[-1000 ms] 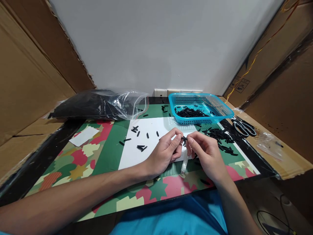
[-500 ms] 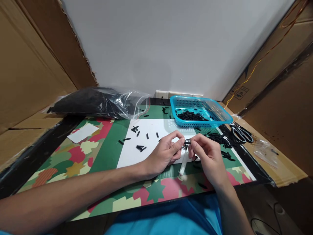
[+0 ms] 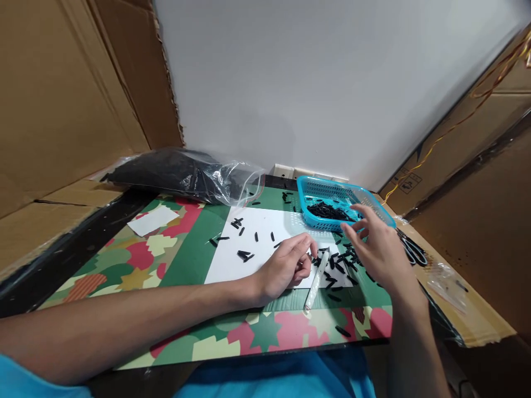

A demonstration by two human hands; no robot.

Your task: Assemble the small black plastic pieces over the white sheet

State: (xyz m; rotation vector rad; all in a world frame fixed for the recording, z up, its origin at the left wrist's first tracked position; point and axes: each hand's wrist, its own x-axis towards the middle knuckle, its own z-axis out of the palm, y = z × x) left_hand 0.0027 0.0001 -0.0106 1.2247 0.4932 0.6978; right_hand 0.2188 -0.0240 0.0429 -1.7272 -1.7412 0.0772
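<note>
My left hand [image 3: 286, 263] rests at the right part of the white sheet [image 3: 222, 265], fingers curled in; whatever they hold, if anything, is hidden. My right hand [image 3: 375, 249] is raised at the near right side of the blue plastic basket [image 3: 321, 223], thumb and fingers apart, with nothing seen between them. Inside the basket lies a heap of small black strip-like pieces [image 3: 327, 210]. More black pieces [image 3: 338, 266] are scattered between my hands, around a slim whitish stick [image 3: 316, 284] that lies slanted beside my left hand.
A clear zip bag [image 3: 178, 176] full of black material lies at the back left. Near it is a small white paper [image 3: 153, 221]. Black-handled scissors [image 3: 412, 249] and a small clear bag [image 3: 447, 288] lie at the right. Cardboard walls [image 3: 62, 83] flank the table.
My right hand has moved away from my left hand, up and right toward the basket, and its fingers have opened. My left hand stays nearly in place. The view has shifted slightly.
</note>
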